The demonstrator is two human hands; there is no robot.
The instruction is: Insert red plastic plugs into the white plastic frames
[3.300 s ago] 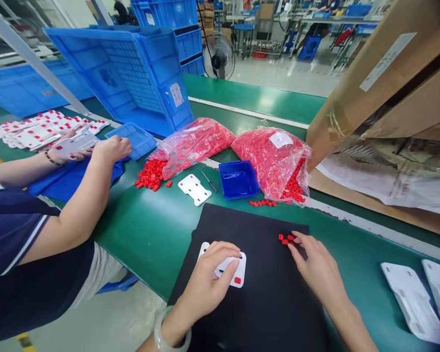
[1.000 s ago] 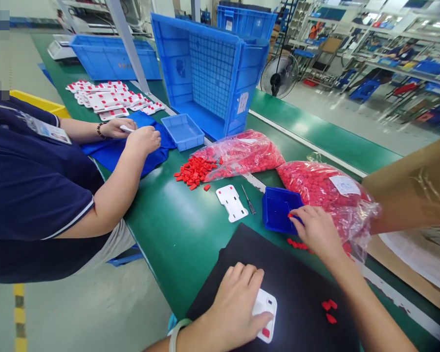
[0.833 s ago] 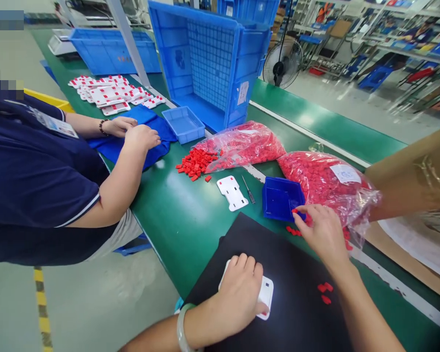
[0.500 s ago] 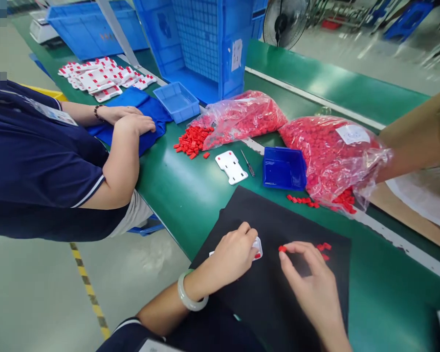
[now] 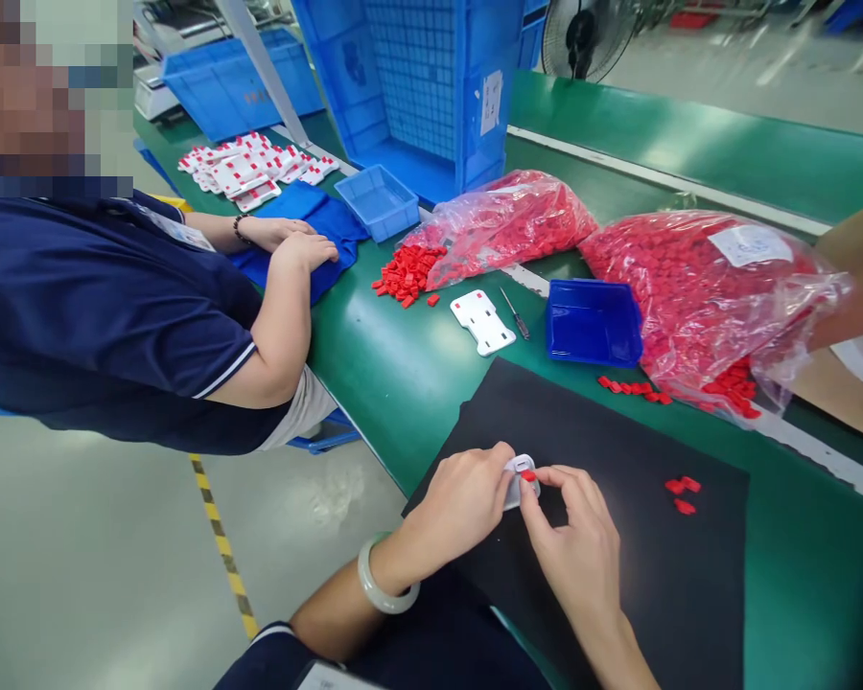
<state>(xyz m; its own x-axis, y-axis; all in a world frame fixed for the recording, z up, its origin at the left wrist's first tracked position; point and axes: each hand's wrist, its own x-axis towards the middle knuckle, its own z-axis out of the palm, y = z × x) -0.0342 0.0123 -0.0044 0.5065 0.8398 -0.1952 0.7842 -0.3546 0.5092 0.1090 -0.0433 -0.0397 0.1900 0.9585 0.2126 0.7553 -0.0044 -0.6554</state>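
My left hand (image 5: 467, 494) is closed on a white plastic plate (image 5: 512, 494) with small slots, most of it hidden under my fingers. Between thumb and forefinger of my right hand (image 5: 575, 537) is a small red plastic piece (image 5: 527, 475), held at the plate's right end by a slot. Whether the piece sits in the slot I cannot tell. Both hands are over a black mat (image 5: 662, 575). On the mat, to the right, lie 3 loose red pieces (image 5: 683, 486).
Beyond the mat are another white plate (image 5: 481, 322), a screwdriver (image 5: 516, 314), a dark blue tray (image 5: 594, 326) and two bags of red pieces (image 5: 697, 287). At left a co-worker's hands (image 5: 294, 244) rest on blue cloth. A pile of white-and-red plates (image 5: 244, 171) lies behind.
My right hand has moved left with the red piece, from over the mat to the plate in my left hand. The camera view has shifted a little to the left.
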